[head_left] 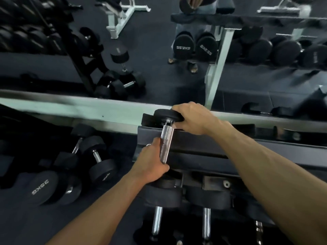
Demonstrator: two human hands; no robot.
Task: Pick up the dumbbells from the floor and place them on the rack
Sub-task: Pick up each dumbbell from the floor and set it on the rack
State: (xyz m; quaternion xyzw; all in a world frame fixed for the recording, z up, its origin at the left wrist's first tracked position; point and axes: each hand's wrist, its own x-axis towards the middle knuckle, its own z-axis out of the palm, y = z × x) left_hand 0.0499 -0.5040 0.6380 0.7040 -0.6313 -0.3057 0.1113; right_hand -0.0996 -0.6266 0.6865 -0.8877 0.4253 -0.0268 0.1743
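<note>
dumbbell point(166, 138) in hand sits at the middle of the view, laid across the top tier of the rack point(203, 149), its knurled steel handle pointing from about 6 o'clock up to 12 o'clock. left hand point(152, 165) has its fingers wrapped round the near end of the handle, just above the near head, which is mostly hidden under the palm. right hand point(192, 118) is cupped over the far head, fingers curled on its rim, holding it steady against the cradle at the back rail.

to finish this well, i'd say both heads should be lowered together until they seat in the cradle, with the far head guided so it doesn't roll sideways; the left fingers look at risk of being pinched between handle and rack edge, so they should let go only once the weight is carried.

below, at 6 o'clock, two more dumbbells point(185, 198) are already racked on the lower tier, close under the left wrist. at 9 o'clock several heavier ones lie on the floor point(21, 223), one marked 35kg point(44, 188), still to be lifted by the look of it. beyond the rail a mirror point(159, 50) reflects more weights and a white frame; it's blurred there.
</note>
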